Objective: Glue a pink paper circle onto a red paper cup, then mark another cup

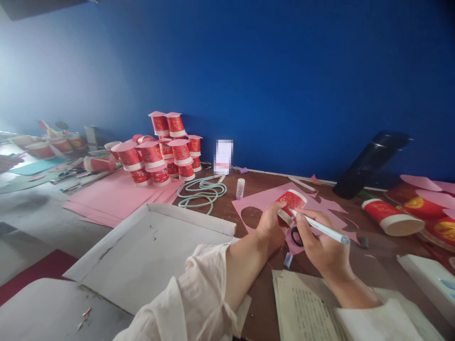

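My left hand (273, 227) is closed round a red printed paper cup (296, 199) lying on its side. My right hand (323, 246) grips a white pen (325, 228), its point at the side of the cup. Beneath them lies pink paper (256, 201) with round pieces cut out. A black ring-shaped handle (296, 237), perhaps of scissors, shows partly between my hands. Just below it is a small pale blue cap (288, 259). To the left stands an uncapped glue stick (240, 188), with a purple cap (243, 170) behind it.
Red cups topped with pink paper (149, 154) are stacked at left beside pink sheets (95, 199). A coiled cable (202, 192) leads to a blurred phone (223, 156). At right stand a tilted black bottle (371, 163) and more cups (393, 215). Printed pages (302, 303) lie in front.
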Demonstrator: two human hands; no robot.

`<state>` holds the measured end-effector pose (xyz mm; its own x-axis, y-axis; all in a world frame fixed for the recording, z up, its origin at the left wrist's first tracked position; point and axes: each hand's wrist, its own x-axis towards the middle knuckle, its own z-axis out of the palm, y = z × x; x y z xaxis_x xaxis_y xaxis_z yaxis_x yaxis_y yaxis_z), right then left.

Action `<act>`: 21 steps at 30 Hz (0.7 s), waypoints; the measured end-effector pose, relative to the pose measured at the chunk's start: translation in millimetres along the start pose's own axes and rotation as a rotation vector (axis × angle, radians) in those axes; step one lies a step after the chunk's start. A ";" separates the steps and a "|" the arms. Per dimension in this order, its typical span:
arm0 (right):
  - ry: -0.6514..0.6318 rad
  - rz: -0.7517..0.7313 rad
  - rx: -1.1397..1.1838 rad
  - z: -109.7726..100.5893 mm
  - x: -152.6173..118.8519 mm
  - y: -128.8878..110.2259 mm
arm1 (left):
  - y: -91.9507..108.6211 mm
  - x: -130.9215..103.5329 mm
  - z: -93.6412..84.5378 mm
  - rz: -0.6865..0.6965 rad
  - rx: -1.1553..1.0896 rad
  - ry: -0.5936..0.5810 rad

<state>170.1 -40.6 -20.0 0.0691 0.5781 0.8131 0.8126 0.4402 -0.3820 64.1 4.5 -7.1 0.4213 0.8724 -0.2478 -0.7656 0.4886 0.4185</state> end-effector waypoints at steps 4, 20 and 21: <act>0.004 0.003 0.001 -0.3 -0.6 -0.2 | -1.0 2.2 -2.1 -0.002 0.005 -0.021; -0.016 0.039 0.004 -0.2 -1.8 1.9 | -2.5 5.1 -2.9 0.015 -0.016 -0.011; -0.016 0.034 0.009 -0.1 -1.6 1.9 | -2.4 4.8 -2.8 0.012 -0.014 -0.002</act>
<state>171.5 -40.7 -22.0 0.0872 0.6036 0.7925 0.8049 0.4261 -0.4131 66.6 7.5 -11.7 0.4129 0.8784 -0.2405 -0.7775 0.4775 0.4092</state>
